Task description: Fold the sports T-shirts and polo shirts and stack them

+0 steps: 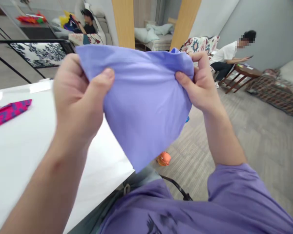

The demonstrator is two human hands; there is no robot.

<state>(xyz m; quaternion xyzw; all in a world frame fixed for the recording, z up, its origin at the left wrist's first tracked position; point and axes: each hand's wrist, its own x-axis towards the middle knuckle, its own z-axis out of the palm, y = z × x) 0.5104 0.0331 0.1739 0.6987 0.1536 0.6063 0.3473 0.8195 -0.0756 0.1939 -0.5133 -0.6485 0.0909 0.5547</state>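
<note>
A plain lavender cloth (146, 107) is stretched in the air between my two hands, its top edge folded over and one corner pointing down. My left hand (81, 89) is closed on its upper left part, thumb lying on the front. On the other side, my right hand (197, 83) pinches the upper right edge, where the fabric bunches up. The fingers behind the cloth are partly hidden. Below the cloth, its lower tip hangs near the edge of a white table (107, 182).
On the table's left lies a pink and purple patterned cloth (11, 112). An orange object (164, 158) rests on the floor. One person (231, 53) sits at the right near a small wooden table (246, 71); another person (88, 24) appears at the upper left. A black-framed rack (34, 42) stands behind.
</note>
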